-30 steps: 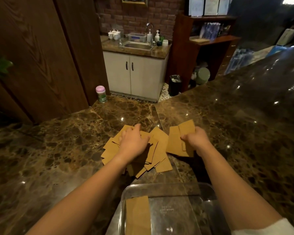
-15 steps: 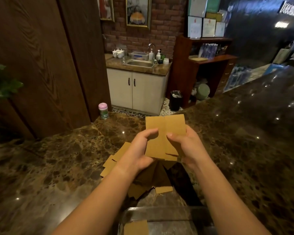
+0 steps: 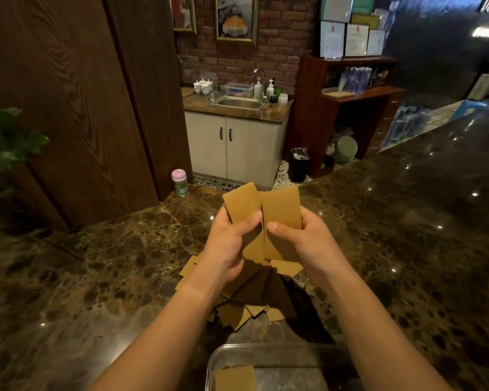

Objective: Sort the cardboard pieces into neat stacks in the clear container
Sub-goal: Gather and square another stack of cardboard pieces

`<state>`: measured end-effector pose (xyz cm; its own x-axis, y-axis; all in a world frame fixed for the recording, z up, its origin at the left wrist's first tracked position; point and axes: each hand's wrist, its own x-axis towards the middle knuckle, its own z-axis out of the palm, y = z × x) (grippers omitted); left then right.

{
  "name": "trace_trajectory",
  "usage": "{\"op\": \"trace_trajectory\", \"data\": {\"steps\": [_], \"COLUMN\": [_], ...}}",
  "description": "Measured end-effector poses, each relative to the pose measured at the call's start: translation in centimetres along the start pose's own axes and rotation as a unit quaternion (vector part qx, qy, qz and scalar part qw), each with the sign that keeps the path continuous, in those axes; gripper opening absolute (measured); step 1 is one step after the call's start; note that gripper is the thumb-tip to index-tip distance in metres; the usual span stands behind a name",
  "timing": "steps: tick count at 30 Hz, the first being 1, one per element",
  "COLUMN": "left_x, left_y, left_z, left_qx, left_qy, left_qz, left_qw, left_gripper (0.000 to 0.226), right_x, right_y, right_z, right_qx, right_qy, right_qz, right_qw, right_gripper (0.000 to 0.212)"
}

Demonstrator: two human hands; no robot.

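My left hand (image 3: 228,244) and my right hand (image 3: 302,239) hold a bunch of tan cardboard pieces (image 3: 263,210) upright above the counter, thumbs pressed on the near face. The bunch splits into two side-by-side halves, one in each hand. Under my hands a loose pile of cardboard pieces (image 3: 249,300) lies on the dark marble counter (image 3: 96,277), partly in shadow. The clear container (image 3: 268,352) sits at the near edge of the view, with one cardboard piece (image 3: 235,378) lying flat inside at its left.
A small pink-lidded green jar (image 3: 180,182) stands at the counter's far edge by the wooden wall. The counter stretches away to the right (image 3: 421,221). Beyond it are a sink cabinet (image 3: 237,142), a black bin (image 3: 299,164) and wooden shelves (image 3: 350,108).
My hands lifted from the pile on the counter, brought their cardboard pieces together and raised them upright. The view tilted up, so less of the container shows.
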<state>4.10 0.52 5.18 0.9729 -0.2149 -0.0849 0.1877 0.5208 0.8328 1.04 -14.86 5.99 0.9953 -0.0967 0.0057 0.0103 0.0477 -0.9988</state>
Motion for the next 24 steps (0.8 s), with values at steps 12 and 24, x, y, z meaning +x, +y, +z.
{"op": "trace_trajectory", "data": {"steps": [12,24], "left_x": [1.1,0.3], "left_y": [1.4,1.5], "left_z": [-2.4,-1.6], "left_qx": [-0.156,-0.013], "left_qy": [-0.112,-0.058], "left_qz": [-0.119,-0.07], "left_qw": [0.974,0.996], "left_gripper": [0.038,0.045], "right_x": [-1.5,-1.8], "right_y": [-1.4,-1.5], "right_z": [-1.6,-1.8], "right_qx": [0.06,0.291], "right_qy": [0.116,0.073], "right_qz": [-0.213,-0.053], "right_qw": [0.968,0.952], "right_gripper": [0.048,0.044]}}
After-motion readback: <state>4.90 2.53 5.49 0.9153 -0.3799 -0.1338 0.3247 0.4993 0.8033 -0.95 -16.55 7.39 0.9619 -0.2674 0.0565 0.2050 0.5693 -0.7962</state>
